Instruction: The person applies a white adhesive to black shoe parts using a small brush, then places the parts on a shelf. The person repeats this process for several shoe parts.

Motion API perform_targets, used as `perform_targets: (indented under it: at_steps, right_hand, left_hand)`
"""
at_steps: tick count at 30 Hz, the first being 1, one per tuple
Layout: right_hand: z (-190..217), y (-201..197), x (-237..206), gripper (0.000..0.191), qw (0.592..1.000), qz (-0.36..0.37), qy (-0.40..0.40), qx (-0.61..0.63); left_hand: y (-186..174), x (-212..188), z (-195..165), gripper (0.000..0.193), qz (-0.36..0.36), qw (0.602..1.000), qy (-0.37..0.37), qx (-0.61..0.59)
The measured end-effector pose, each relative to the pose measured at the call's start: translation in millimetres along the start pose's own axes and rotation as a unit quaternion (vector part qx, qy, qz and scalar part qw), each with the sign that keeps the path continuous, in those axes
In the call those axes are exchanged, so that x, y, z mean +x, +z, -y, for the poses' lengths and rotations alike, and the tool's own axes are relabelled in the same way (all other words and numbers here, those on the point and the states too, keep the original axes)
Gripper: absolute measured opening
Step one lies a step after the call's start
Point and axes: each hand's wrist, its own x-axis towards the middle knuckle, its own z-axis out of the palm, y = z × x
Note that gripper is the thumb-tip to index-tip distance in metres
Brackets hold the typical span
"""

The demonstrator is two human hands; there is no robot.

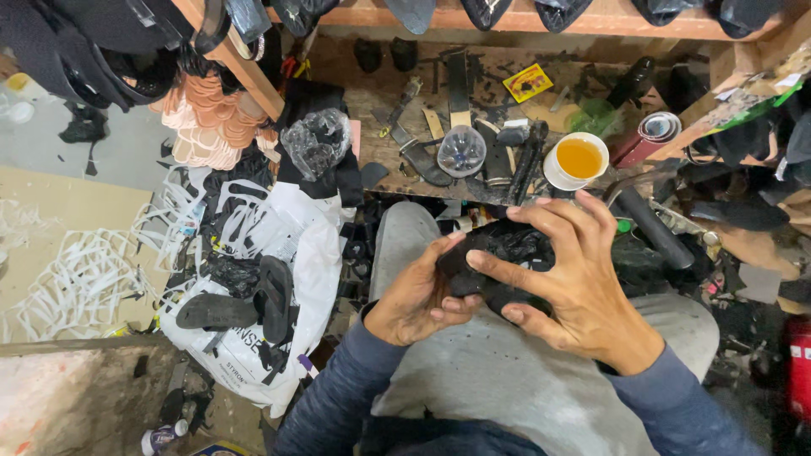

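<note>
Black and crumpled, a piece of sole material (498,262) is held over the lap, just above the grey trousers (507,371), near the middle of the view. It is gripped from below and from nine o'clock by the left hand (418,295), whose fingers are curled closed around its edge, while the right hand (570,287) is spread over it from three o'clock, fingers splayed and pressed onto its top. Whether the piece is one layer or several cannot be told. A slip seems possible: the right hand lies flat rather than clamped, so the piece could be let slide off the knees into the scraps below. At twelve o'clock, just beyond the right fingertips, a white cup of amber liquid (577,159) stands uncovered on the workbench (380,110); it could be knocked over by a raised elbow or hand, and the bench and the piece fouled. A clear plastic bottle (462,150) stands at eleven o'clock on the same bench, among black straps, tools and offcuts, with a yellow packet (528,82) farther back. The bench top is seen to be stained, worn wood, heavily cluttered. At nine o'clock a white printed sack (279,253) is piled with dark sandal soles (274,295), and white cut-out scraps (76,270) are strewn over a pale board on the floor. Stacked pale pink soles (207,127) hang at ten o'clock under a wooden shelf (591,21) loaded with dark footwear.
</note>
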Motion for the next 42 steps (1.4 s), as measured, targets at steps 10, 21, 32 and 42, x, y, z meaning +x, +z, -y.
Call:
perform_targets:
  at_steps: [10,21,32,42]
  right_hand:
    - [28,15,-6,0.049,0.994,-0.066,0.086,-0.018]
    - [49,35,11,0.061,0.969,-0.079,0.196,0.127]
    - [19,34,25,0.051,0.891,-0.202,0.248,0.322]
    - [-95,131,-84,0.071,0.845,-0.252,0.327,0.341]
  left_hand:
    - [9,3,3,0.043,-0.014,0.986,0.162,0.031]
    - [-7,24,16,0.047,-0.123,0.916,0.333,0.187]
    - [-71,63,-71,0.031,-0.059,0.867,0.484,0.1]
    - [-153,149,-310,0.042,-0.372,0.561,0.645,0.363]
